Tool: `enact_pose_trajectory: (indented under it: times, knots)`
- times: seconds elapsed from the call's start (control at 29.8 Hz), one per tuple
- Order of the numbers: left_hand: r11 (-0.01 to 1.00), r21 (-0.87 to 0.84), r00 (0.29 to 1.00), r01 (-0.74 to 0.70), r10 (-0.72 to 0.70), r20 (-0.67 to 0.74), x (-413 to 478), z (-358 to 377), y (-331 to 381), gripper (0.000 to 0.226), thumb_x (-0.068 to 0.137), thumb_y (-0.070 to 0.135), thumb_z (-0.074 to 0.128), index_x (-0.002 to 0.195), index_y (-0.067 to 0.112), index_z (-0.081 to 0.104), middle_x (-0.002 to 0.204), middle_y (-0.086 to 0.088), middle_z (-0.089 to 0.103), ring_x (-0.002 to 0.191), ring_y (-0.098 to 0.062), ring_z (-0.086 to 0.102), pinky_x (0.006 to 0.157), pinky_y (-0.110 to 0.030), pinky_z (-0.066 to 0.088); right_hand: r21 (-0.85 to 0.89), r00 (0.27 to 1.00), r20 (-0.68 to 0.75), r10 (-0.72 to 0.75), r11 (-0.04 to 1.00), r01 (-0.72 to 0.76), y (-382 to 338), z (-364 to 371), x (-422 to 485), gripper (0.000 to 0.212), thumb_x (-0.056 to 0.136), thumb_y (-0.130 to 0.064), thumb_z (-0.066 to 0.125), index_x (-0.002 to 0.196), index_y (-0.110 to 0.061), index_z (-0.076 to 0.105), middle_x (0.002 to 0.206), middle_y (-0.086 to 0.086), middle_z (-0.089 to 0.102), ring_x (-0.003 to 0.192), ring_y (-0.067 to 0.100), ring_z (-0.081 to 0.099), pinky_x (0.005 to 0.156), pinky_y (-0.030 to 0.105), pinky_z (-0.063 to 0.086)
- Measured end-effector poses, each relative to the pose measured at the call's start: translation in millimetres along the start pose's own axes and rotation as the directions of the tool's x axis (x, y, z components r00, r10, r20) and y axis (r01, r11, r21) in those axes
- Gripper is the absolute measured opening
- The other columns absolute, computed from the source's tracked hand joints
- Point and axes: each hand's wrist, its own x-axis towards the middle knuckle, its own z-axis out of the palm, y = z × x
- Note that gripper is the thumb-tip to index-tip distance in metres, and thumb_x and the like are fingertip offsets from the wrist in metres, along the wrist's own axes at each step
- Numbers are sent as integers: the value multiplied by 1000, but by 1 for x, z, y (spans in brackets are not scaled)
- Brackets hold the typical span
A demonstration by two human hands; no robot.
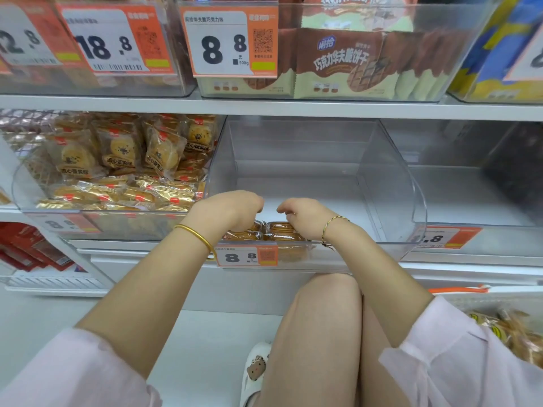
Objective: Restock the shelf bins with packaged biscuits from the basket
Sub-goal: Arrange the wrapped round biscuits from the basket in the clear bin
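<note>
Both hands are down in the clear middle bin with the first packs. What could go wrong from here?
1. The biscuit packs lie right at the low front lip of the clear bin, behind the price tag; they may slide out once the left hand and right hand let go.
2. The bin seems to jut past the shelf edge, so pressing on its front could tip it.

**One head camera, close in**

The wide-angle view looks forward and down from the person's head, near the clear plastic shelf bin (293,148) at frame centre. The white shelf edge (293,108) bows across the upper frame; a bare knee (326,292) fills the lower middle.
</note>
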Motion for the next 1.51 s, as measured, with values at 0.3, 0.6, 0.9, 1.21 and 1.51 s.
enact_pose_trajectory:
  times: [0.3, 0.6, 0.9, 1.21, 1.51]
  knots:
    - [861, -293, 752, -416, 144, -643, -31, -9, 102, 34, 90, 7, 41, 117, 16, 59, 117, -2, 60, 111, -22, 51, 93, -36, 41, 508, 866, -485, 118, 844, 170, 51, -41, -141, 32, 93, 0, 45, 109, -21, 63, 104, -3, 65, 93, 8, 63, 83, 18, 47]
    - [592, -406, 716, -696, 617, -328, 13, 55, 308, 31, 87, 3, 48, 113, 7, 62, 115, -9, 63, 106, -23, 56, 85, -27, 41, 643, 579, -394, 713, 664, -380, 242, -1, -269, 28, 88, 3, 48, 95, -19, 63, 96, 14, 68, 86, 28, 63, 84, 42, 52]
    - [650, -275, 617, -708, 759, 207, 48, 111, 378, 57, 82, 0, 53, 135, 20, 46, 129, -10, 45, 119, -26, 45, 98, -41, 43, 290, 474, -215, 854, 519, -804, 314, 20, -295, 57, 83, 6, 43, 134, -18, 48, 138, 15, 46, 125, 36, 44, 102, 46, 41]
    - [595, -236, 575, -768, 804, 155, 50, 114, 382, 30, 80, 26, 71, 108, 22, 62, 111, -3, 45, 108, -19, 40, 95, -33, 37, 165, 459, -12, 888, 455, -875, 328, 42, -275, 52, 90, -20, 51, 139, -26, 34, 144, 12, 32, 133, 37, 29, 102, 56, 33]
    - [506, -578, 554, -641, 825, 109, 47, 80, 355, 21, 84, 2, 64, 93, 20, 55, 107, -9, 61, 79, -20, 68, 63, -28, 54, 301, 569, -252, 783, 622, -723, 328, 31, -282, 47, 78, -1, 61, 123, -13, 52, 120, 12, 44, 101, 30, 54, 84, 35, 48]
